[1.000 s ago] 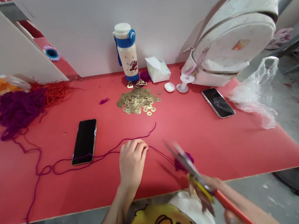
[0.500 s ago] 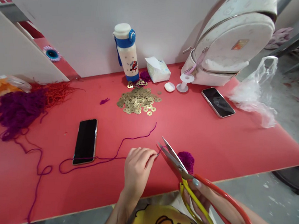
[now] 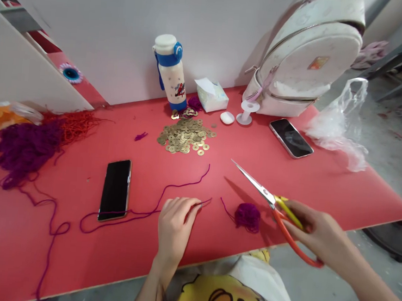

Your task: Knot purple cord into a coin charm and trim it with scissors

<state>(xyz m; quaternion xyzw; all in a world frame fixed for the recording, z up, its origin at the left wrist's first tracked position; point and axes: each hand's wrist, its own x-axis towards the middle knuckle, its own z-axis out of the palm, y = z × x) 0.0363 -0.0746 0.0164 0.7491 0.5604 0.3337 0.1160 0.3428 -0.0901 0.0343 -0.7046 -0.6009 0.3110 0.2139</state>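
My left hand (image 3: 173,223) rests on the red table (image 3: 288,185), its fingertips pinched on the cut end of a long purple yarn strand (image 3: 140,213) that runs left under a black phone (image 3: 115,188). My right hand (image 3: 316,231) grips orange and yellow scissors (image 3: 270,200), blades closed and pointing up-left above the table. A small purple yarn bundle (image 3: 248,216) with a short loose tail lies between the two hands, apart from the held strand.
A pile of brass coins (image 3: 185,137) lies mid-table. Behind it stand a water bottle (image 3: 170,71), tissue pack (image 3: 210,94), white spool (image 3: 246,111) and white backpack (image 3: 306,56). A second phone (image 3: 291,137) and plastic bag (image 3: 342,122) lie right; purple and orange yarn heaps (image 3: 24,143) lie left.
The scissors closed on the yarn by my left fingers, then my right hand carried them up and right. The strand is now parted from the small bundle.
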